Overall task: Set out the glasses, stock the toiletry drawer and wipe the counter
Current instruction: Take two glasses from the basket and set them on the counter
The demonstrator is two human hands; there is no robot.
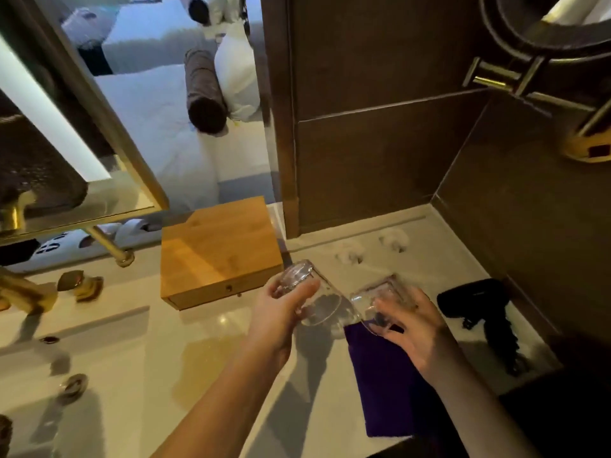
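Glasses are in both hands at the centre of the frame, held above a pale stone counter (205, 358) that fills the lower left and middle of the view. Along the left edge, a gold-framed mirror (82, 133) leans over the counter, and a glass panel in the upper middle shows a white bed with a dark bolster and a white pillow. Dark brown wall panels take up the upper right, where a round mirror on a brass arm (515, 77) juts in from the corner. Below the glass panel sits a wooden drawer box (218, 249), shut, with a small knob on its front face. A purple cloth (390, 385) lies flat on the counter at lower centre right, partly under the right forearm. A black hair dryer (476, 302) with a coiled cord lies on the counter at the right, close to the wall. Brass tap fittings (29, 292) stand at the left edge. The left hand (281, 312) has its fingers curled round a clear tumbler (310, 295), tilted with its base toward the box. The right hand (413, 325) grips a second clear glass (380, 302) just beside the first, its fingers wrapped round the side.
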